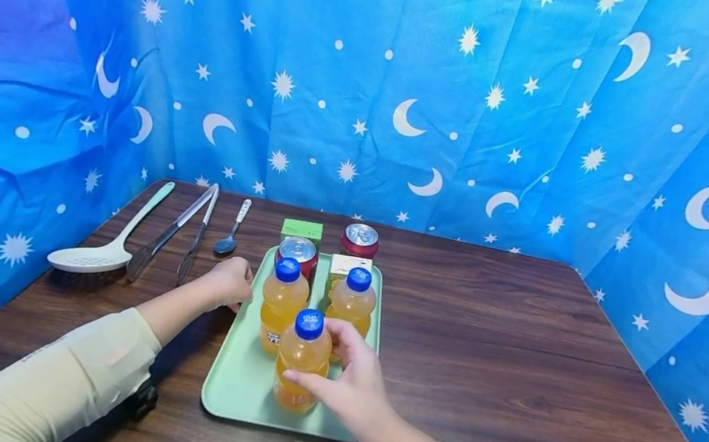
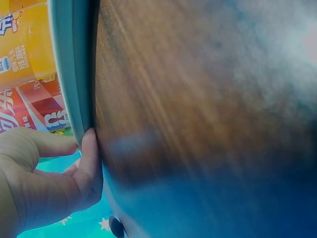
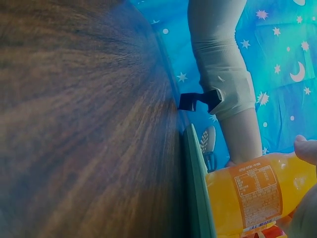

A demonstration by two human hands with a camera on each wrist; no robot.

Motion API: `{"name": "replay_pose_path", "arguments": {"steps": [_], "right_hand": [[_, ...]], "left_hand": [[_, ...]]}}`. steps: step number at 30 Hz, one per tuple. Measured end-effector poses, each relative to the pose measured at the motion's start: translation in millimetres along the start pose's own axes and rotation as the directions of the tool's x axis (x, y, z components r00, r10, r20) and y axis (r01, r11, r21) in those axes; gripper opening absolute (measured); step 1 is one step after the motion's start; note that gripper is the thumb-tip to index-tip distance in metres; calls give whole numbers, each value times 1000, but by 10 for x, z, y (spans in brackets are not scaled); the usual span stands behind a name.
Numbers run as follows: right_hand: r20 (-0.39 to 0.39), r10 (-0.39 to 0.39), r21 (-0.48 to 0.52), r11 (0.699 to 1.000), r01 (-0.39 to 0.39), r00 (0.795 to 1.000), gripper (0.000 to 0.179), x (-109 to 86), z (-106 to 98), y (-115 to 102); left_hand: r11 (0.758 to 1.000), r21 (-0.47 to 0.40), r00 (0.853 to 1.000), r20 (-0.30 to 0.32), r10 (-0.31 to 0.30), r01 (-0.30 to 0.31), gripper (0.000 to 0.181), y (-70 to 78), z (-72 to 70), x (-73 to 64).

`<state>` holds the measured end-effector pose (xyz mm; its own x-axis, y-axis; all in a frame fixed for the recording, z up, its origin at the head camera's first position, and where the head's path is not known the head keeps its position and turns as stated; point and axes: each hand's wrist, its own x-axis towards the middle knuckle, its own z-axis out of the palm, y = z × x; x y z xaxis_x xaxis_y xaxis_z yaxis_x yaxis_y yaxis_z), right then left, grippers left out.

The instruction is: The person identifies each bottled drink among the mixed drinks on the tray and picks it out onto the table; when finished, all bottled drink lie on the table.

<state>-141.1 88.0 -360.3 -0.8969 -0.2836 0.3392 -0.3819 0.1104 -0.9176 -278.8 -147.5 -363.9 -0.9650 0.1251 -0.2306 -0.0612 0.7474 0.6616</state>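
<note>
My right hand (image 1: 362,386) grips an orange juice bottle (image 1: 302,360) with a blue cap, thumb and fingers on opposite sides. The bottle is upright over the front part of a light green tray (image 1: 231,388); in the right wrist view the base of this bottle (image 3: 247,198) is right at the tray surface. My left hand (image 1: 230,283) pinches the tray's left rim, and the left wrist view has thumb and finger on either side of the rim (image 2: 69,69). Two more orange bottles, left (image 1: 281,305) and right (image 1: 353,301), stand behind the held one.
Behind the bottles are two red cans, one nearer (image 1: 298,249) and one farther (image 1: 361,237), a green box (image 1: 302,230) and a cream box (image 1: 349,265). Left of the tray lie a slotted turner (image 1: 94,258), tongs (image 1: 175,224) and a spoon (image 1: 227,243).
</note>
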Motion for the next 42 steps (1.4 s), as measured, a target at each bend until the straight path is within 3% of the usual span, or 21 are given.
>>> {"name": "replay_pose_path", "arguments": {"steps": [11,23,31,37,42], "right_hand": [[37,-103,59,993,101,994,52,-13,-139,-36],[18,-169,31,985,169,985,53,-109,-286,-117],[5,-176,24,984,175,984,52,-144,-382,-150],[-2,-131,67,989,131,991,51,-144,-476,-150],[-14,-150,34,988,151,989,51,-163,-538,-149]], "left_hand": [[1000,-3,1000,-5,-5,5,38,0,13,12],[1000,-12,1000,-9,-7,7,38,5,32,10],[1000,-9,1000,-9,-15,15,38,12,17,0],[1000,-14,1000,-13,-13,13,39,27,15,-4],[1000,-24,1000,-12,-16,16,40,19,17,-2]]}}
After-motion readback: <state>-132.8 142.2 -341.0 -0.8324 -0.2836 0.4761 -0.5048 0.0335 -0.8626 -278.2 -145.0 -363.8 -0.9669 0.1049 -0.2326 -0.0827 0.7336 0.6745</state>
